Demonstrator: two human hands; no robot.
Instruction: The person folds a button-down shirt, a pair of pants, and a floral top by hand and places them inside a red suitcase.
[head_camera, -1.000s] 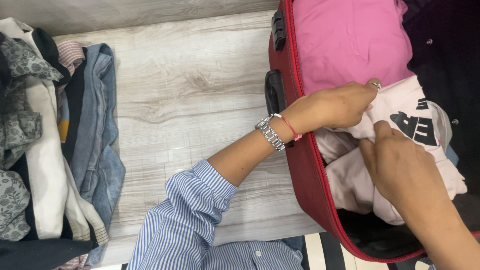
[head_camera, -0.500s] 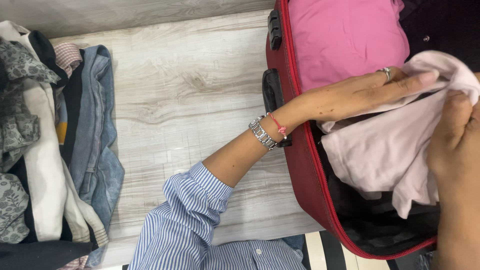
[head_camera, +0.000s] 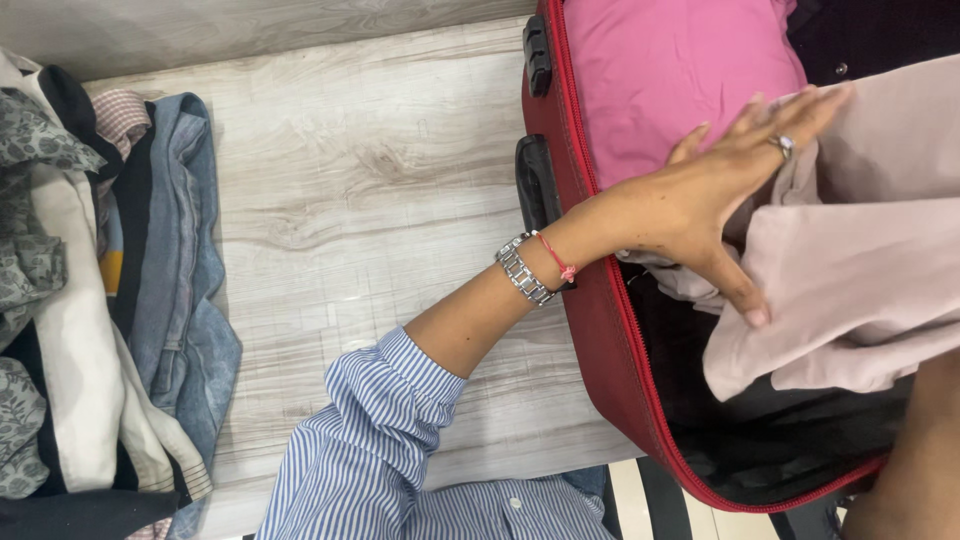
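A pale pink garment (head_camera: 860, 290) is lifted and spread over the open red suitcase (head_camera: 600, 330). My left hand (head_camera: 720, 190), with a ring, a silver watch and a red thread at the wrist, lies flat on the garment's left edge with fingers spread and the thumb pressing the lower fold. Only my right forearm (head_camera: 905, 470) shows at the bottom right; it runs up under the cloth, and the hand itself is hidden. A bright pink folded garment (head_camera: 670, 70) lies in the suitcase's far part.
The suitcase's dark interior (head_camera: 760, 450) shows under the lifted cloth, and a dark garment with snaps (head_camera: 860, 30) lies at the top right. A heap of clothes with denim (head_camera: 170, 250) sits at the left on the pale wooden surface (head_camera: 370, 180).
The pale pink garment has been lifted and pulled out to the right, and my right hand has slipped out of sight behind it. My left hand has opened flat on the cloth.
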